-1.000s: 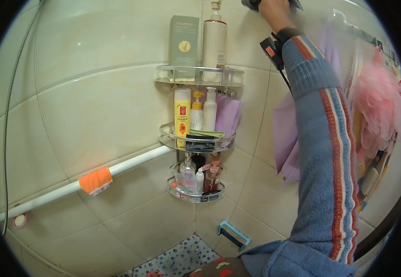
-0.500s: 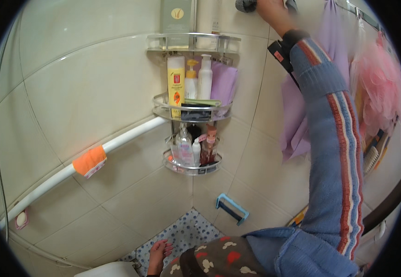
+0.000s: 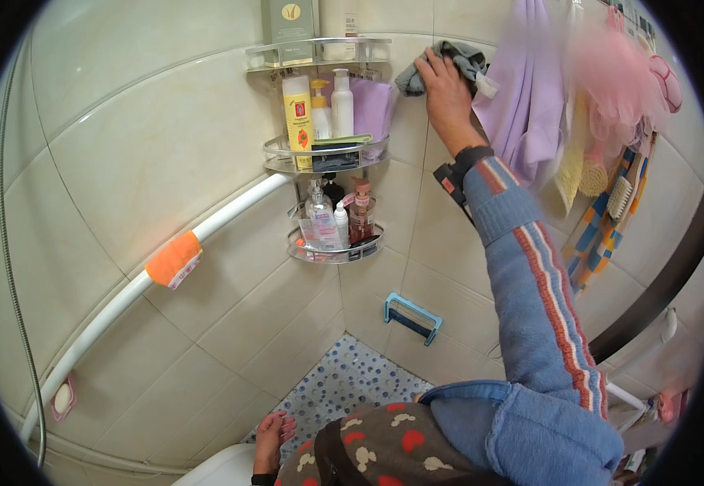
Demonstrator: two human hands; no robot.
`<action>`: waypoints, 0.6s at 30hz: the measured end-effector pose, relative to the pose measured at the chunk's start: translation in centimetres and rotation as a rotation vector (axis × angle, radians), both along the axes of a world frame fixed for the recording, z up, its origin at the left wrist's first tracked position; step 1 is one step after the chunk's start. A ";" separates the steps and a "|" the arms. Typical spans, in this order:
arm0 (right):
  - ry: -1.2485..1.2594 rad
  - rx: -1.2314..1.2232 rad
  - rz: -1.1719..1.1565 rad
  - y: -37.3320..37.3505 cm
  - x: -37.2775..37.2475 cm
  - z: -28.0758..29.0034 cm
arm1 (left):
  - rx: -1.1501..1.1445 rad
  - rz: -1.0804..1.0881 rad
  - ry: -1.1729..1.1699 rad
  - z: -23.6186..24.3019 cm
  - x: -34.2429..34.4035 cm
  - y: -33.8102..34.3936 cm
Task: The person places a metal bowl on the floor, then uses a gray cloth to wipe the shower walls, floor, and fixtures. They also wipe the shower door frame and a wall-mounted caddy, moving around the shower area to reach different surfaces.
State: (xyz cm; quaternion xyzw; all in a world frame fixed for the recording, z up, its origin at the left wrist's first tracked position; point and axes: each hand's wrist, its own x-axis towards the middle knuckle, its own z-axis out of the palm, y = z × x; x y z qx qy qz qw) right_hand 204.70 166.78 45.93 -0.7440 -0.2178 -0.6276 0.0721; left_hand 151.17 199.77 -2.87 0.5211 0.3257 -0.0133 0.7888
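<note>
**Cloth down on the tile beside the top shelf**

The grey cloth (image 3: pixel 449 65) is now flat against the wall tile (image 3: pixel 441 202), just right of the corner rack's top shelf (image 3: pixel 319 50), with my right hand (image 3: pixel 446 93) pressed over it, fingers spread and palm holding it to the wall. A second ago that hand was up at the very top edge of my view; it has come down since, so I judge the wiping has moved on to this lower patch of tile. My left hand (image 3: pixel 271 437) hangs low by the toilet rim (image 3: pixel 214 470), loosely curled and holding nothing. Left of the cloth stand the yellow tube (image 3: pixel 297 109) and white pump bottle (image 3: pixel 341 101). To its right hang a lilac towel (image 3: pixel 530 89) and a pink bath puff (image 3: pixel 615 73). Lower left runs the white grab rail (image 3: pixel 165 267).
</note>
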 end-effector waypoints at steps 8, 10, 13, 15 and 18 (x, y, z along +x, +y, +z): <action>0.100 -0.041 -0.044 -1.5 -0.4 -12.5 | -0.017 0.037 -0.020 0.2 -2.6 2.8; 0.211 -0.063 0.041 -1.9 -0.7 -17.1 | -0.041 0.064 -0.012 -1.0 -3.5 3.4; 0.521 -0.334 0.174 -2.4 -1.9 -23.3 | -0.045 0.084 -0.007 -3.5 -4.0 4.6; 0.611 -0.478 0.207 -3.3 -1.6 -24.3 | -0.048 0.085 -0.013 -4.8 -4.1 5.4; 0.524 -0.325 0.257 -3.5 -1.1 -23.3 | -0.076 0.097 0.020 -5.7 -3.4 6.2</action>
